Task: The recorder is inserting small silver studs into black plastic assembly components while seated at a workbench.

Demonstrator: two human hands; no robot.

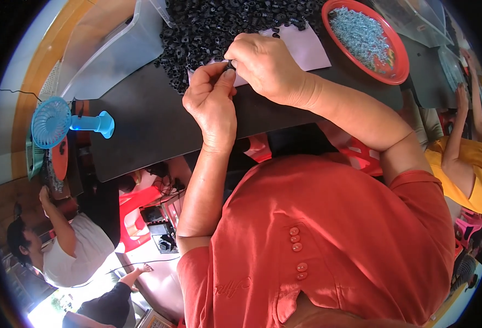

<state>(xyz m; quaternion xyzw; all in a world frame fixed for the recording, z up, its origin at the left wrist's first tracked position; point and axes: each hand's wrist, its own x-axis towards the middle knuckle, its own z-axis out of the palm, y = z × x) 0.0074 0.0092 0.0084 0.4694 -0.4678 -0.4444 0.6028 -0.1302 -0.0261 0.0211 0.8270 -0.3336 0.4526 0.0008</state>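
My left hand [213,101] and my right hand [268,68] meet above the near edge of a dark table [159,123]. Pinched between the left thumb and fingers is a small black plastic part [230,65]; its exact kind is too small to make out. The right fingertips close on the same spot, largely hiding the part. Just beyond my hands spreads a big heap of similar black parts [213,27], some lying on a pale pink sheet [306,49]. To the right, a red oval basin [399,74] holds many small silvery-blue metal pieces [361,35], perhaps springs or screws.
A translucent plastic bin [115,57] stands left of the heap, another [410,19] at the far right. The small blue fan [52,123] sits by the table's left edge. A person in white [80,246] works at left, another in yellow [459,169] at right.
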